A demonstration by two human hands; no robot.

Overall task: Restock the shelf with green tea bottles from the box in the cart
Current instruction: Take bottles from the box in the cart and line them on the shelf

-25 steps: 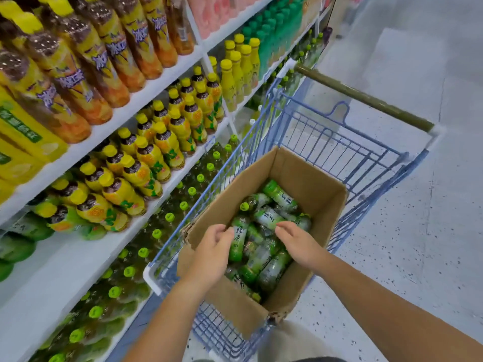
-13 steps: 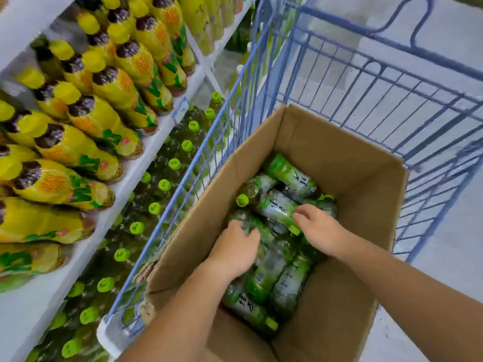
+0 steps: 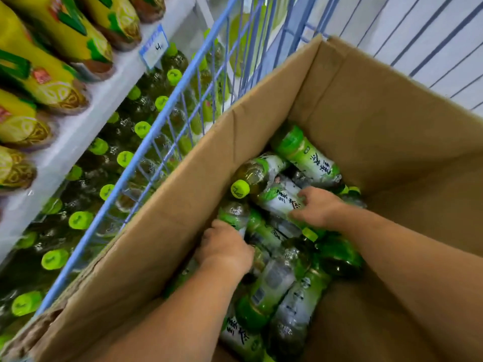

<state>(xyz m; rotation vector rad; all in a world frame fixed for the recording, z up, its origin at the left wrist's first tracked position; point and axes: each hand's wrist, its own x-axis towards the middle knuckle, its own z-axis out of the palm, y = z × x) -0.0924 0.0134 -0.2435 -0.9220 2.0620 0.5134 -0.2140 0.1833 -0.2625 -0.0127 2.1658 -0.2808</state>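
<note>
Both hands have gone deeper into the brown cardboard box (image 3: pixel 366 113) in the blue wire cart (image 3: pixel 167 126). We note the right hand (image 3: pixel 318 207) curled round a green-labelled plastic tea bottle (image 3: pixel 279 202); the left hand (image 3: pixel 224 246) is apparently gripping another. Next: lift out, shelve.

Both bare arms come in from the bottom edge, angled down and forward. My left forearm (image 3: pixel 180 312) runs up the middle and my right forearm (image 3: pixel 397 259) cuts in from the right. My left hand (image 3: pixel 225 248) is knuckles-up, fingers curled down onto a clear plastic bottle with a green band (image 3: pixel 233 214). My right hand (image 3: pixel 318 208) sits further forward, palm down, fingers wrapped over a white-and-green labelled plastic bottle (image 3: pixel 278 201). The hands aren't touching.
</note>
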